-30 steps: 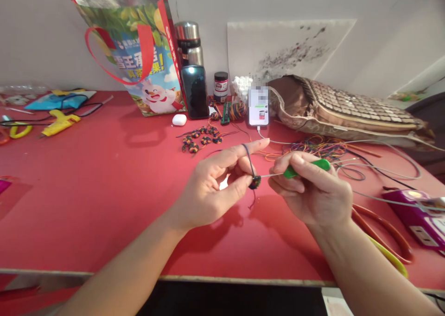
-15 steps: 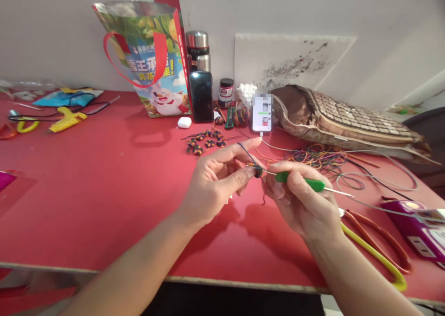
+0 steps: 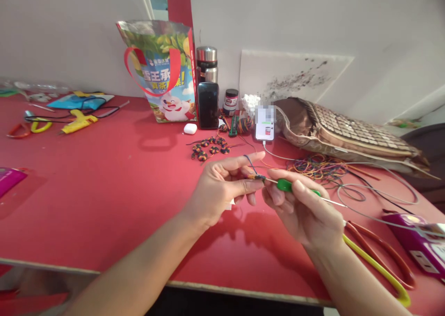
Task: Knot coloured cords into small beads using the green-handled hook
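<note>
My left hand (image 3: 217,186) pinches a small piece of crochet work (image 3: 256,177) in dark and orange yarn between thumb and fingers. A dark blue strand (image 3: 249,162) runs up from it over my raised index finger. My right hand (image 3: 309,204) grips the green handle of a crochet hook (image 3: 284,185). Its thin metal shaft points left into the crochet work, and a second metal end sticks out behind the handle. The hook's tip is hidden by the yarn and my left fingers.
Several round multicoloured yarn pieces (image 3: 201,155) lie behind my hands. Tangled yarn (image 3: 318,166) and a cable spread to the right, near scissors (image 3: 378,255) and a purple power strip (image 3: 412,235). A shopping bag (image 3: 170,74), a dark phone (image 3: 207,105) and a lit phone (image 3: 264,123) stand at the back.
The crochet work has turned in my left fingers, and my thumb now covers more of it. The hook still reaches into it. The whole view has shifted slightly.
</note>
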The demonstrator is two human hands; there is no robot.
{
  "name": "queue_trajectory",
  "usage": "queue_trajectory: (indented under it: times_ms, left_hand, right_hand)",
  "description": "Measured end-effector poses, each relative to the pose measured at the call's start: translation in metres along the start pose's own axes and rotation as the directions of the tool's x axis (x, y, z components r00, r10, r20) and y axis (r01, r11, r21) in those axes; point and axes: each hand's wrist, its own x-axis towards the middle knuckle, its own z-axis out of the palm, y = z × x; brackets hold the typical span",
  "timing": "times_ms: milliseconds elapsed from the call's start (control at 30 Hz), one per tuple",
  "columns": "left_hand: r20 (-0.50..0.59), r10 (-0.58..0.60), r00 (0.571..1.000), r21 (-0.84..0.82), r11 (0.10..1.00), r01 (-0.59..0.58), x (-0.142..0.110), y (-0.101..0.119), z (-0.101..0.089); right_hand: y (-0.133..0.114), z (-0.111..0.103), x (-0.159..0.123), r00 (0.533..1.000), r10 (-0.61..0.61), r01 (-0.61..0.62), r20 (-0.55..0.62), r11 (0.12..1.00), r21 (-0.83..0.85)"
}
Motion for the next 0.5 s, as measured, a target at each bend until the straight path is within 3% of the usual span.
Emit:
queue_trajectory:
  times_ms: [167,300,400,500]
  left_hand:
    - [-0.068,0.011,0.998,-0.001,1.000,-0.011,0.000,-0.002,0.000]
    - [-0.018,-0.018,1.000,0.054,0.998,0.019,-0.003,0.004,-0.002]
    - [0.009,-0.009,1.000,-0.014,1.000,0.009,-0.001,0.008,-0.005]
    - [-0.032,-0.019,0.999,-0.083,0.996,0.016,0.002,0.009,-0.005]
  right_hand:
    - [0.004,0.003,0.004,0.997,0.031,-0.024,-0.074,0.996,0.084]
    - [0.006,0.002,0.008,0.997,0.048,-0.042,-0.065,0.995,0.093]
    - [0.007,0.001,0.009,0.997,0.057,-0.052,-0.047,0.995,0.090]
    - [0.008,0.001,0.010,0.997,0.068,-0.065,-0.028,0.994,0.085]
